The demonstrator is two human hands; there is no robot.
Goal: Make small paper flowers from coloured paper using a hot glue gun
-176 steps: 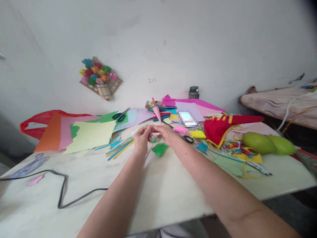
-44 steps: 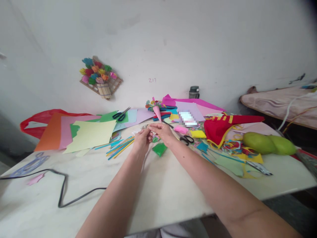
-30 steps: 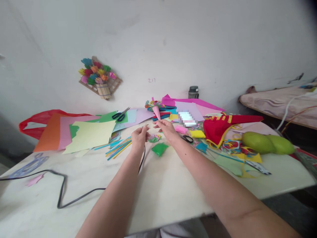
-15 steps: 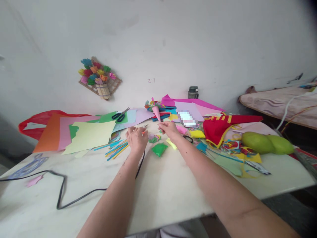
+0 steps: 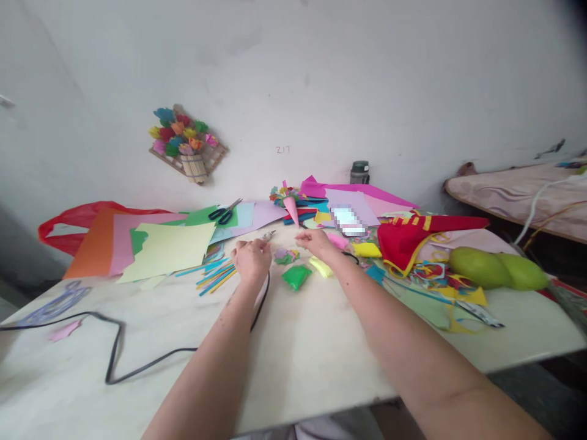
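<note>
My left hand [image 5: 251,259] is closed around a glue gun, mostly hidden by the fingers; its pale nozzle [image 5: 268,234] pokes out past them and a black cord [image 5: 262,299] trails below. My right hand [image 5: 314,243] is pinched at the fingertips, and whatever is between them is too small to make out. Just beyond it lies a pink paper cone [image 5: 290,211] topped with many-coloured paper pieces. Between the hands are small paper scraps [image 5: 287,256] and a green packet [image 5: 296,277]. Thin coloured paper sticks [image 5: 215,278] lie beside my left hand.
Coloured sheets [image 5: 169,247] and black-handled scissors [image 5: 224,212] are at the back left. A blurred phone [image 5: 348,220], a red cloth with yellow trim [image 5: 403,241], green fruits [image 5: 498,267] and a dark bottle [image 5: 359,172] stand or lie to the right. The cord crosses the table front.
My left hand has turned slightly, covering the orange part of the glue gun. My right hand has drawn slightly away from the pink cone's tip. The view has shifted a little.
</note>
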